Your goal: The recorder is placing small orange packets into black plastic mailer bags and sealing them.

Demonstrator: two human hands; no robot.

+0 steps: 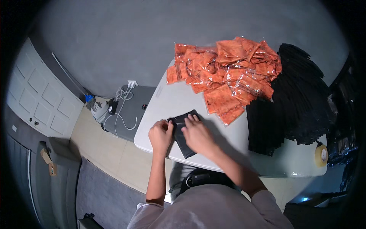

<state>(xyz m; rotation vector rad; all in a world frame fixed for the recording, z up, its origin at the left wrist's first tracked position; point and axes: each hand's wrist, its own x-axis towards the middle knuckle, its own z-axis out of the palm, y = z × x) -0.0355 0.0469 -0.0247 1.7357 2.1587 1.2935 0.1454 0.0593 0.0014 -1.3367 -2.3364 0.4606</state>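
A flat black folded piece (185,145), fabric or a pouch, lies near the front left of the white table (152,122). My left hand (160,135) pinches its upper left edge with thumb and fingers. My right hand (196,135) rests on its upper right part, fingers apart and pressing flat. Behind it is a heap of orange items in clear plastic bags (228,72). To the right, large fanned piles of black flat pieces (293,103) cover the table's side.
A tape roll (321,155) sits at the table's right corner. Left of the table are a grey bench (139,99) with white cables (122,103) and a power plug. A grey sofa (65,183), a rug (106,191) and a white door (38,87) are further left.
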